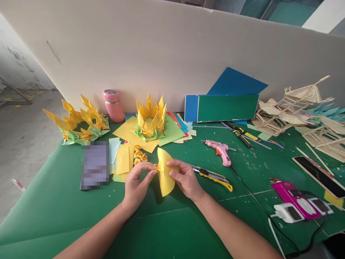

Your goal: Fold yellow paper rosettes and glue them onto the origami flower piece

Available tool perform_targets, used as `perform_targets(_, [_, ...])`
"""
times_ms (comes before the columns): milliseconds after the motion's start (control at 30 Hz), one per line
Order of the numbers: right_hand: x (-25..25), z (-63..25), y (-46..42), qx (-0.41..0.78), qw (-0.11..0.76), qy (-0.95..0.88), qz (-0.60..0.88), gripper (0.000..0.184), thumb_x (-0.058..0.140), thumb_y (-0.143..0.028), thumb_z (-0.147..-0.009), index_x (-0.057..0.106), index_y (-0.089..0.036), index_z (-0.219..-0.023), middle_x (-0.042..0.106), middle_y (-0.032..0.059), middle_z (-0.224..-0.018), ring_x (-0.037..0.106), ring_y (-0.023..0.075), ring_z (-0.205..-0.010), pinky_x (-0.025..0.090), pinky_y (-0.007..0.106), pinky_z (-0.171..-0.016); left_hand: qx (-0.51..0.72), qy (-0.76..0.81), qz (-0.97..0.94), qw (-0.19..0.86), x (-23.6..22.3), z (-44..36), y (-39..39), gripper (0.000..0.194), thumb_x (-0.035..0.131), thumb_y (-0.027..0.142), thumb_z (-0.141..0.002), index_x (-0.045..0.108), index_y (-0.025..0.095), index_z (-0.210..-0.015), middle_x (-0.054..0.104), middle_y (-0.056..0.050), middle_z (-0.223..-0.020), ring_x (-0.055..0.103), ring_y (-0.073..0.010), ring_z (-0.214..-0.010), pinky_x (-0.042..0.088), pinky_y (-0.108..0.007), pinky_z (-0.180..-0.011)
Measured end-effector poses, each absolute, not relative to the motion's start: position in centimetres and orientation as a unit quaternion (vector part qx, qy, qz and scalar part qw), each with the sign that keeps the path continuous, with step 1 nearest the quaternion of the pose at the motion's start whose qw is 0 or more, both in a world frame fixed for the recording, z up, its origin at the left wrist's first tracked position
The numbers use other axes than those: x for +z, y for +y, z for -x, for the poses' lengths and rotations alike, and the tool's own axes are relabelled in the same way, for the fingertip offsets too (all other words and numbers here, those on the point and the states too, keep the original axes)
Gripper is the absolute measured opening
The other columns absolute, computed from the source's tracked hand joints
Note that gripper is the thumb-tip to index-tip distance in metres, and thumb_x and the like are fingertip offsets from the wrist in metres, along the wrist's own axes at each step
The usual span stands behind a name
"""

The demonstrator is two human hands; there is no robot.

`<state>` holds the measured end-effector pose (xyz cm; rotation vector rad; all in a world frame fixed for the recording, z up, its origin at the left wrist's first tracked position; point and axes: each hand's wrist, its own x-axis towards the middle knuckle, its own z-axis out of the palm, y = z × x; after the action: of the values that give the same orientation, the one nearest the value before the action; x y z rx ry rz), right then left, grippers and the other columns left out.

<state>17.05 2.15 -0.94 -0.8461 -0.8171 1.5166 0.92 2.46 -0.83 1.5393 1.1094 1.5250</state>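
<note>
A sheet of yellow paper (pixel 165 172), pinched in at its middle so both ends fan out, is held above the green table (pixel 67 208). My left hand (pixel 137 185) pinches its left side between thumb and fingers. My right hand (pixel 184 178) grips its right side, thumb on top. Just behind my left hand lie small rolled yellow paper pieces (pixel 139 154) and a stack of yellow and pale sheets (pixel 122 160).
A folded yellow-and-green paper crown (pixel 151 118) sits on coloured sheets, with a similar piece (pixel 81 124) at the left and a pink bottle (pixel 113 105). To the right lie a yellow utility knife (pixel 215 177), pink glue gun (pixel 221 151), power strip (pixel 299 208), phone (pixel 319 176) and stick models (pixel 291 106).
</note>
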Motion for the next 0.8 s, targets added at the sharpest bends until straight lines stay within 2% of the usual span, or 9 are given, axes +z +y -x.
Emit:
perform_targets(233, [-1.50, -16.94, 2.19, 0.626, 0.560, -0.396, 0.370, 0.022, 0.084, -0.030, -0.056, 0.075, -0.028, -0.076, 0.068, -0.0029, -0.077, 0.059, 0.0125, -0.072, 0.050, 0.022, -0.066, 0.555, 0.377, -0.709, 0.219, -0.85, -0.95, 2.20, 0.012, 0.058, 0.012, -0.082, 0.065, 0.022, -0.082, 0.065, -0.001, -0.075, 0.063, -0.0149, -0.069, 0.053, -0.027, -0.064])
perform_targets(400, [-1.62, -16.98, 2.21, 0.615, 0.559, -0.409, 0.377, 0.019, 0.084, -0.029, -0.056, 0.075, -0.027, -0.072, 0.068, -0.0032, -0.072, 0.059, 0.0116, -0.069, 0.051, 0.023, -0.066, 0.524, 0.403, -0.725, 0.193, -0.79, -1.20, 2.14, 0.016, 0.052, 0.007, -0.080, 0.057, 0.022, -0.081, 0.063, -0.001, -0.077, 0.063, -0.0143, -0.072, 0.054, -0.027, -0.066])
perform_targets(667, [-1.75, -16.97, 2.29, 0.616, 0.552, -0.417, 0.376, 0.018, 0.083, -0.033, -0.058, 0.076, -0.026, -0.073, 0.070, -0.0017, -0.074, 0.063, 0.0140, -0.072, 0.053, 0.025, -0.067, 0.524, 0.377, -0.740, 0.190, -0.64, -1.11, 1.94, 0.013, 0.052, 0.010, -0.083, 0.057, 0.022, -0.085, 0.061, -0.001, -0.076, 0.062, -0.0143, -0.069, 0.052, -0.027, -0.062])
perform_targets(800, [-1.77, -16.95, 2.30, 0.627, 0.551, -0.406, 0.371, 0.017, 0.083, -0.034, -0.059, 0.076, -0.027, -0.073, 0.072, -0.0020, -0.077, 0.065, 0.0137, -0.074, 0.053, 0.024, -0.068, 0.522, 0.379, -0.735, 0.208, -0.67, -1.06, 1.88, 0.007, 0.052, 0.018, -0.087, 0.058, 0.022, -0.084, 0.062, -0.002, -0.077, 0.062, -0.0151, -0.071, 0.052, -0.028, -0.063])
